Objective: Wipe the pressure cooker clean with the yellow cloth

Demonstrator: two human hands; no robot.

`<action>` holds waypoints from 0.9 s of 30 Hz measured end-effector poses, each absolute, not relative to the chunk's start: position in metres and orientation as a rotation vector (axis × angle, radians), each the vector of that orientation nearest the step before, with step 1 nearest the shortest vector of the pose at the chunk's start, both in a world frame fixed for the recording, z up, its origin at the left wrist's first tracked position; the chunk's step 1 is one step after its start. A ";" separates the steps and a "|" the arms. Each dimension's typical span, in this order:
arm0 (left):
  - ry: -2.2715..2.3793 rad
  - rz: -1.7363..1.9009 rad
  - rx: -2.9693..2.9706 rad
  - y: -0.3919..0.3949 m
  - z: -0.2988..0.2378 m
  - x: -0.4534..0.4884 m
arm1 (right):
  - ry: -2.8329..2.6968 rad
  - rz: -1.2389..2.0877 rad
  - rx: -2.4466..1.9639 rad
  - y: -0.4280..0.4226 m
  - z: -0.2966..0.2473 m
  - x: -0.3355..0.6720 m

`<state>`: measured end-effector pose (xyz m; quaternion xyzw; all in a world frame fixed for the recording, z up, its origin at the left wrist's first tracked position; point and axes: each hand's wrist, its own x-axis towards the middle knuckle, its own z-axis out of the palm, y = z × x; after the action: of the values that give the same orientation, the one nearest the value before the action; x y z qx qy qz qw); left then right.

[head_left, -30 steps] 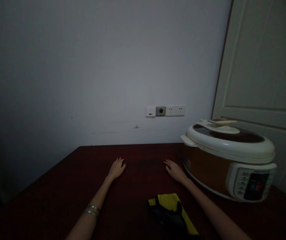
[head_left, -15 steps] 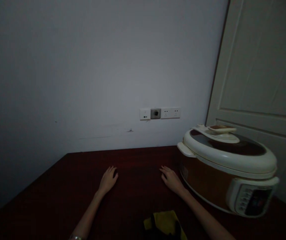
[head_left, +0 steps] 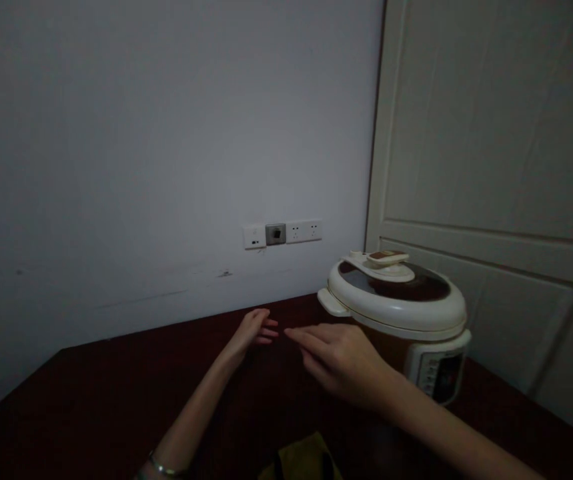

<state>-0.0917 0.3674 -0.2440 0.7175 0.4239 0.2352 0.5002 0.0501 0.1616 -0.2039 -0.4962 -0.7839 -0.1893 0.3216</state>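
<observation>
My left hand [head_left: 254, 329] is above the dark red table [head_left: 116, 393], its fingers apart and pointing right, holding nothing. Facing it, my right hand [head_left: 343, 359] is raised in front of the electric pressure cooker [head_left: 401, 313], with fingers stretched out toward the left hand and nothing visible in them. A gap separates the two sets of fingertips. The cooker is white and brown, its lid on, and my right hand and forearm hide part of its body. At the near edge of the view lies a folded yellow-green cloth item with dark straps [head_left: 303, 459], partly cut off.
Behind the table rises a pale wall [head_left: 166, 147] carrying a row of sockets and a switch [head_left: 276, 234]. A white panelled door [head_left: 466, 167] stands at the right, behind the cooker.
Both hands have lifted off the table and come closer together, the right one nearer the camera. The view has turned to the right, so the cooker appears further left.
</observation>
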 end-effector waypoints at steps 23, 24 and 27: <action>0.687 0.220 1.328 0.300 -0.203 0.034 | -0.846 0.358 -2.099 0.185 -0.193 0.395; 0.684 0.224 1.343 0.298 -0.202 0.035 | -0.859 0.391 -2.083 0.185 -0.195 0.394; 0.682 0.244 1.379 0.298 -0.201 0.037 | -0.900 0.461 -2.042 0.182 -0.198 0.394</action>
<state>0.0365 0.2975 -0.2009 0.6217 0.3075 0.1100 0.7119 0.3935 0.1820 -0.1983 -0.8141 -0.3587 0.1836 0.4182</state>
